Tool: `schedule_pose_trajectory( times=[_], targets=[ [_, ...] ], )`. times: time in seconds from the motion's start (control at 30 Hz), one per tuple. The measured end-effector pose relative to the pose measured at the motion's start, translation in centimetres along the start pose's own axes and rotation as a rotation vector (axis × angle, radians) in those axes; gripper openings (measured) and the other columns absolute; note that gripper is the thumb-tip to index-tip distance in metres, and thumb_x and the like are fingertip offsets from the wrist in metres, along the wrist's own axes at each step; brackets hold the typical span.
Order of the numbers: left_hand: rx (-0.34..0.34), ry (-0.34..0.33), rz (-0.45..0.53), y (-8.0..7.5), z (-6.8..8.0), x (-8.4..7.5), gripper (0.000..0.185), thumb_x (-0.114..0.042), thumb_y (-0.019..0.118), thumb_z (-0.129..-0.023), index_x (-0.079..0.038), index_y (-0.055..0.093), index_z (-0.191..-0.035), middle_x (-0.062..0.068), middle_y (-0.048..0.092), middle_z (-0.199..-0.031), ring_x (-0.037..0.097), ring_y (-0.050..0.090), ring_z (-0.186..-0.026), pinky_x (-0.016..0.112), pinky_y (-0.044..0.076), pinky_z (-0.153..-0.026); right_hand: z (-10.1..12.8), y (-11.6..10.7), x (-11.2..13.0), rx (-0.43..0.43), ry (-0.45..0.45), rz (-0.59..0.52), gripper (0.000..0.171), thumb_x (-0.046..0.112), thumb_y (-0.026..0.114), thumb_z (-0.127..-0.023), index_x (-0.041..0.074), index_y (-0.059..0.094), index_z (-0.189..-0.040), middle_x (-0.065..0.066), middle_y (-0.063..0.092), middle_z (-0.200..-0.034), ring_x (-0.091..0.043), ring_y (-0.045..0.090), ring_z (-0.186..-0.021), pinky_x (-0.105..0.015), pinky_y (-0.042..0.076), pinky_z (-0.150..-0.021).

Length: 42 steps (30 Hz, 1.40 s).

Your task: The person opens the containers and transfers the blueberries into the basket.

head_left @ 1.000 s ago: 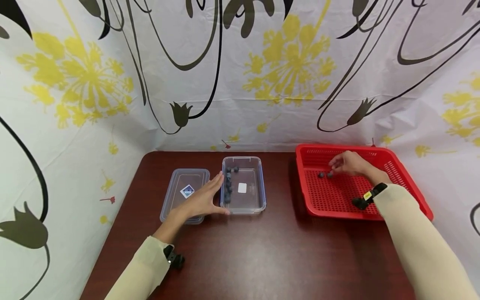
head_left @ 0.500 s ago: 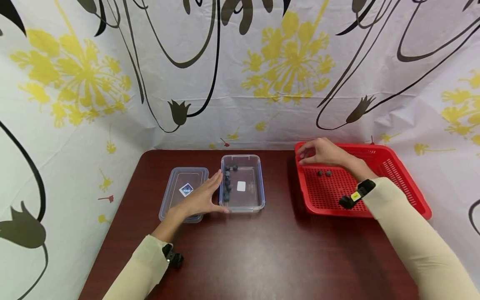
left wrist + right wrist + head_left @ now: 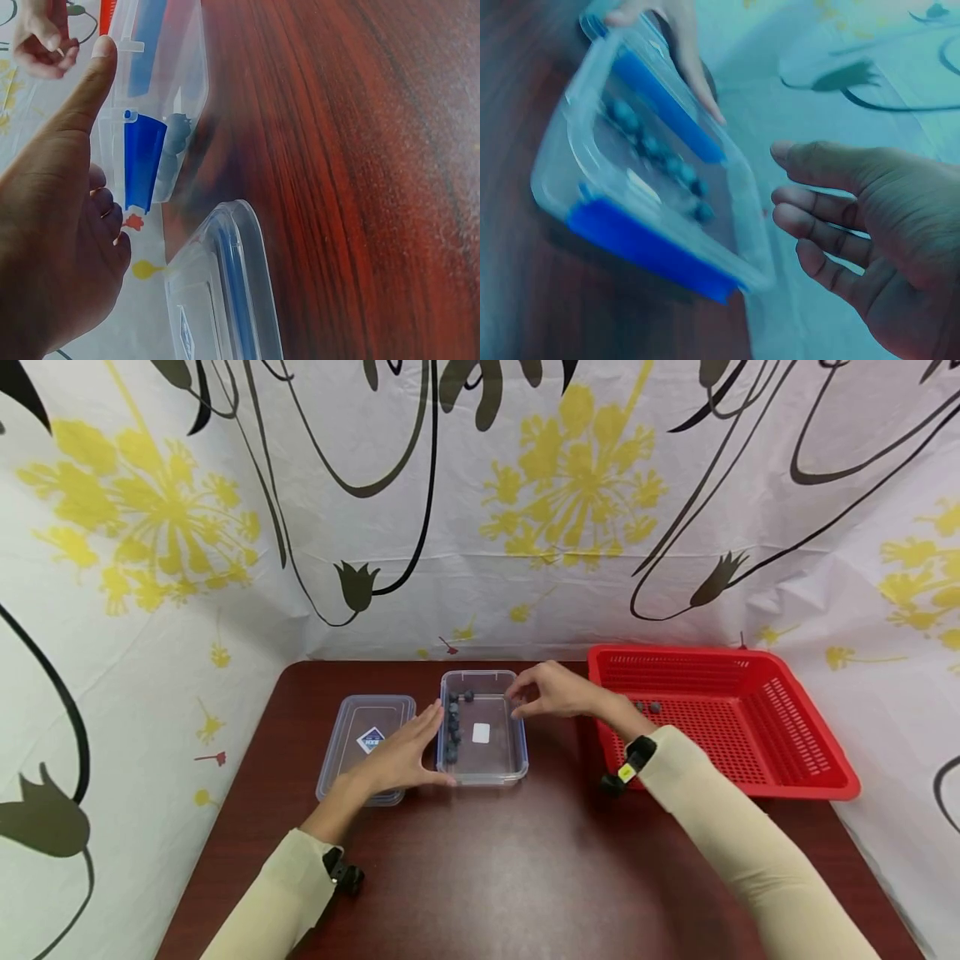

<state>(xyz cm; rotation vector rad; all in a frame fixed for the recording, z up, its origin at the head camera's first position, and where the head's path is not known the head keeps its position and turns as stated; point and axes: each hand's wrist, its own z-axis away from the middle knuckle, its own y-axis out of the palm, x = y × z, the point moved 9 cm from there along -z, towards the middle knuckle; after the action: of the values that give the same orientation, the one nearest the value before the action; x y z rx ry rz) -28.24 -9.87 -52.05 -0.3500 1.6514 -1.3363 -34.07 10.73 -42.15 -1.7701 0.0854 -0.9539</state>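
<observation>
My left hand rests against the left side of a clear plastic container, fingers extended and thumb at its near left corner. Several blueberries lie along the container's left wall, one slightly apart at the back. My right hand hovers at the container's right rim, thumb and fingers bent. In the right wrist view, no item shows between the right hand's fingers; whether the thumb hides something cannot be told. Two blueberries show in the red plastic basket, one partly behind my right forearm.
A clear lid with a blue-and-white label lies left of the container, partly under my left hand. The container has blue side latches. A patterned cloth rises behind the dark wooden table.
My right hand has moved left out of the red basket, over its rim, to the container's right edge. The left hand stays against the container.
</observation>
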Motion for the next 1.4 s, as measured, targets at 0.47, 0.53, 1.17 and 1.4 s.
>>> schedule_pose_trajectory(
  times=[0.47, 0.53, 1.17, 1.4],
  targets=[
    [-0.006, 0.023, -0.11, -0.2, -0.1, -0.2, 0.129, -0.073, 0.076, -0.084, 0.0, 0.012, -0.169, 0.015, 0.004, -0.178, 0.031, 0.007, -0.164, 0.05, 0.014, -0.132, -4.0, 9.2, 0.4, 0.119, 0.073, -0.041, 0.027, 0.013, 0.089, -0.085, -0.001, 0.081, -0.106, -0.002, 0.08, -0.09, -0.005, 0.073, -0.081, -0.018, 0.059, -0.075],
    [-0.003, 0.026, -0.119, -0.2, -0.1, -0.3, 0.129, -0.074, 0.075, -0.084, 0.0, 0.012, -0.168, 0.015, 0.004, -0.178, 0.031, 0.005, -0.164, 0.05, 0.013, -0.132, -4.1, 10.0, 0.4, 0.129, 0.091, -0.036, 0.025, 0.012, 0.09, -0.084, 0.0, 0.081, -0.104, -0.001, 0.08, -0.089, -0.004, 0.072, -0.08, -0.017, 0.058, -0.074],
    [-0.009, 0.043, -0.159, -0.4, 0.1, -0.7, 0.127, -0.072, 0.076, -0.085, 0.003, 0.015, -0.167, 0.019, 0.008, -0.177, 0.032, 0.007, -0.164, 0.052, 0.015, -0.132, -4.5, 13.4, 0.5, 0.047, 0.2, 0.123, 0.018, 0.024, 0.093, -0.081, 0.013, 0.084, -0.092, 0.004, 0.078, -0.08, -0.006, 0.07, -0.07, -0.025, 0.059, -0.066],
    [-0.004, 0.037, -0.14, -0.1, 0.1, -0.5, 0.127, -0.072, 0.075, -0.086, 0.001, 0.012, -0.168, 0.017, 0.006, -0.177, 0.03, 0.005, -0.165, 0.051, 0.013, -0.132, -4.4, 13.7, 0.7, 0.011, 0.209, 0.133, 0.022, 0.027, 0.093, -0.083, 0.012, 0.085, -0.096, 0.002, 0.079, -0.083, -0.009, 0.073, -0.072, -0.025, 0.06, -0.065]
  ],
)
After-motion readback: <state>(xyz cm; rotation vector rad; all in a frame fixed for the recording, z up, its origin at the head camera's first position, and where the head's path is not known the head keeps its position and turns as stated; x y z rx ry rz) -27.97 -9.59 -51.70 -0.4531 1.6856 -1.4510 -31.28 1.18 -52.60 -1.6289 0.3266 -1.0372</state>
